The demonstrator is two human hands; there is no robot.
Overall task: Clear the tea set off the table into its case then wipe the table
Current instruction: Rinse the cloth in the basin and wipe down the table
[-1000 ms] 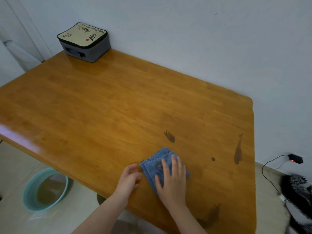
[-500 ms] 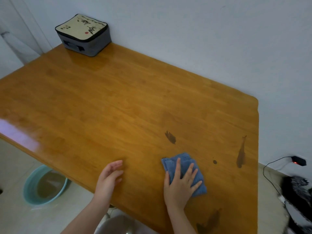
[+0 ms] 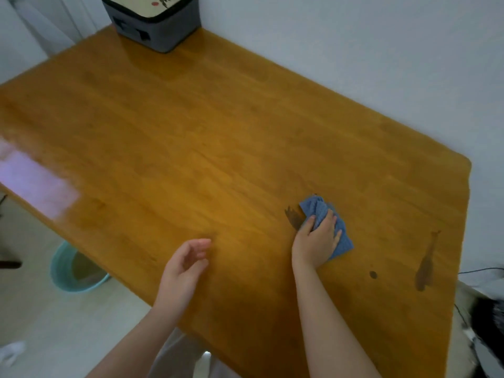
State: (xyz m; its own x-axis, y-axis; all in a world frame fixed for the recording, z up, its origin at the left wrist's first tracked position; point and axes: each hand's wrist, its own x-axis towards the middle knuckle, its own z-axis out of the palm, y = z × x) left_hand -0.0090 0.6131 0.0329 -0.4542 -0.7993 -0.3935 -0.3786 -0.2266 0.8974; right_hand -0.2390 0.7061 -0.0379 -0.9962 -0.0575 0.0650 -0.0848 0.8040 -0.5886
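On the wooden table [image 3: 191, 148] my right hand [image 3: 316, 240] grips a bunched blue cloth [image 3: 344, 245] and presses it down beside a dark wet stain [image 3: 294, 218]. A longer dark stain [image 3: 425, 266] and a small round spot [image 3: 373, 274] lie to the right of the cloth. My left hand [image 3: 182, 266] hovers over the table's near edge, fingers loosely curled, holding nothing. The grey tea set case [image 3: 155, 23], with its lid closed, stands on the far left corner against the wall.
A teal basin [image 3: 58, 271] with water sits on the floor beneath the table's left edge. A black patterned object [image 3: 488, 323] and a cable lie past the right edge. The white wall runs along the table's far side.
My right hand has pushed the cloth up and away to the stain and bunched it in its fingers. My left hand lifted off the table edge. The view moved closer.
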